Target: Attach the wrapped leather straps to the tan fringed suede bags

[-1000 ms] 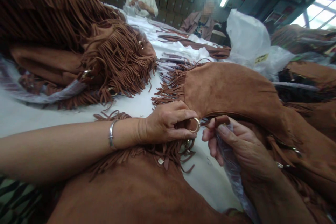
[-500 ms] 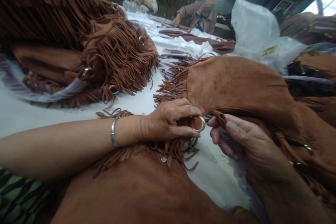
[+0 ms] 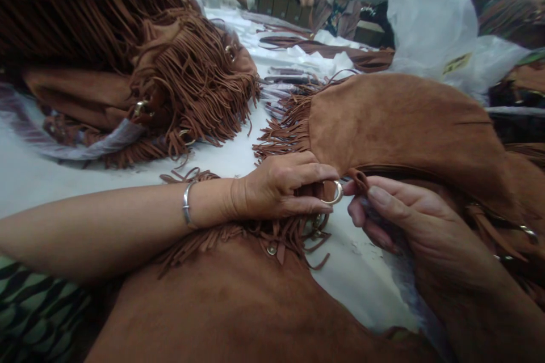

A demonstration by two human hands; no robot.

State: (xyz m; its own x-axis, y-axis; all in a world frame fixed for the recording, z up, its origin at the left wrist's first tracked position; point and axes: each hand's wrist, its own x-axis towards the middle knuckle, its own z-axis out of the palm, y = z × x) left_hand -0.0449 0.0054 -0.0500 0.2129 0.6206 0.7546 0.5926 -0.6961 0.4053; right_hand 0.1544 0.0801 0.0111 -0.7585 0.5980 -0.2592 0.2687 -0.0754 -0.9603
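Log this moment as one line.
left hand: holds ring | right hand: pinches strap end by ring | fringed bag: below left hand

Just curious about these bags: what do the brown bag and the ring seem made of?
Brown bag: likely suede or faux suede, matte and napped, with cut fringe. Ring, pinched by the left hand: apparently polished metal, pale gold, glinting.

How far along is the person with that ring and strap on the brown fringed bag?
Seemingly done: a pile of fringed bags lies on the table's left side. In hand: the left hand pinches a metal ring, while the right hand holds the strap end right beside it, against the suede bag. Not yet done: the strap end is not visibly through the metal ring.
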